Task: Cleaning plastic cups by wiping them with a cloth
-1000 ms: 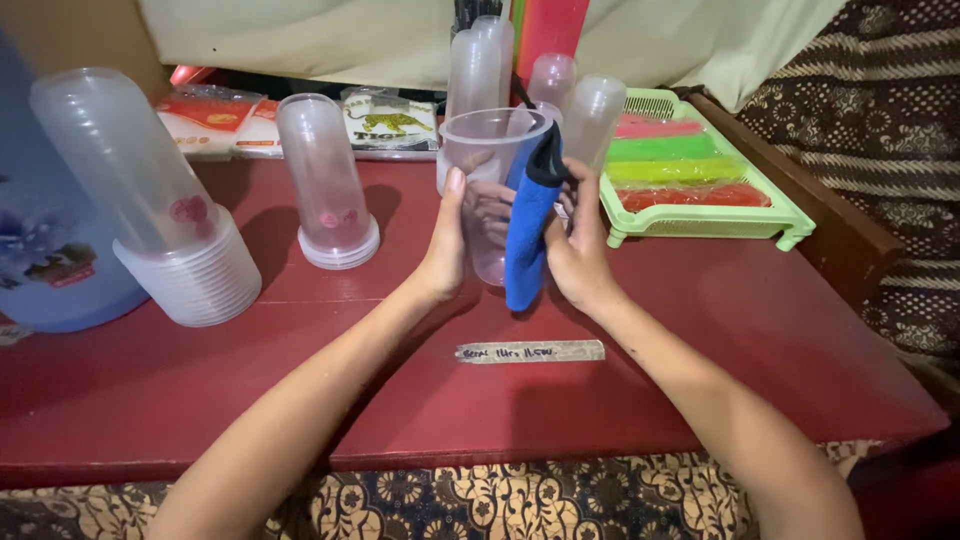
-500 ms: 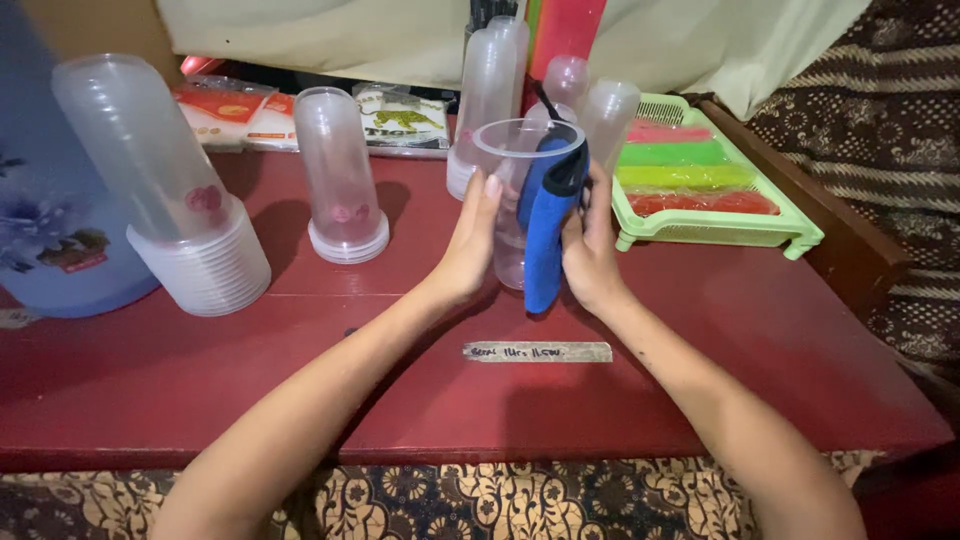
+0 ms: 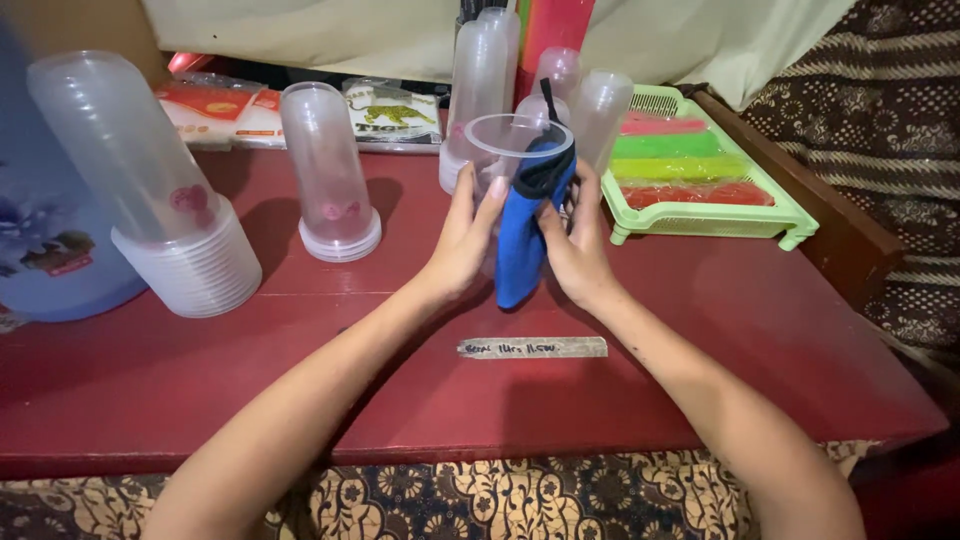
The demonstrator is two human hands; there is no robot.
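A clear plastic tumbler (image 3: 505, 140) stands upright over the red table (image 3: 700, 330), held between both hands. My left hand (image 3: 465, 240) wraps its left side. My right hand (image 3: 575, 245) presses a blue sleeve with a black edge (image 3: 525, 225) against the tumbler's right side; the sleeve hangs down in front of it. A narrow strip of tape with handwriting (image 3: 533, 348) lies flat on the table just below my hands.
A tall tilted stack of clear tumblers (image 3: 150, 190) stands at the left, an upturned tumbler (image 3: 328, 170) beside it, and more tumblers (image 3: 485, 60) behind. A green basket (image 3: 790, 215) with coloured sleeves sits at the right. A blue container (image 3: 40, 260) fills the far left.
The tumbler and sleeve stay held between both hands. The blue sleeve has shifted a little against the tumbler's side. The view has moved slightly.
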